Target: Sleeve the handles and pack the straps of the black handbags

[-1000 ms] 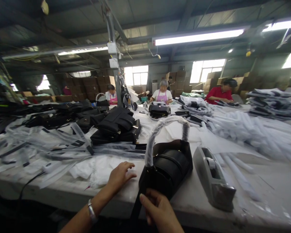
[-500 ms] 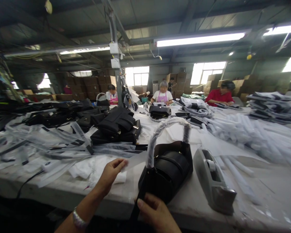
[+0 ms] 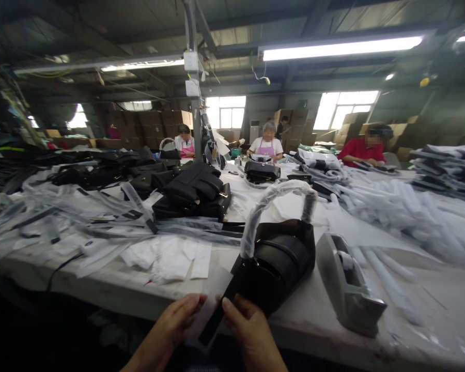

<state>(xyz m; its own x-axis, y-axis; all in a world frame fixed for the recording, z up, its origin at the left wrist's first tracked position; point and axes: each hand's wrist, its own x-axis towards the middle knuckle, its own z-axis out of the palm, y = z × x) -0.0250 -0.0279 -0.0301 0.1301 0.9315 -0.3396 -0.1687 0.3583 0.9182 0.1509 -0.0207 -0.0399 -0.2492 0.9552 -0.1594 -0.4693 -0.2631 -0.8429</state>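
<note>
A black handbag [image 3: 284,261] stands at the front edge of the table, its arched handle [image 3: 251,225] wrapped in clear plastic. From its near side a black strap [image 3: 213,321] slants down over the edge. My right hand [image 3: 251,325] is closed on this strap, thumb on top. My left hand [image 3: 180,318] pinches the edge of a translucent wrapping sheet [image 3: 220,280], which lies against and partly behind the strap. Right of the bag stands a grey tape dispenser [image 3: 351,289], apart from both hands.
Black bags [image 3: 194,188] are piled at the left behind plastic-wrapped straps [image 3: 112,219]. White paper pieces [image 3: 174,258] lie near the front edge. White wrapped rolls [image 3: 403,217] heap up at the right. Several people sit across the table, one in a red top [image 3: 362,151].
My left hand has come down and right with the sheet, bringing it against the strap. My right hand still grips the strap, now raised slightly. The view has shifted a little.
</note>
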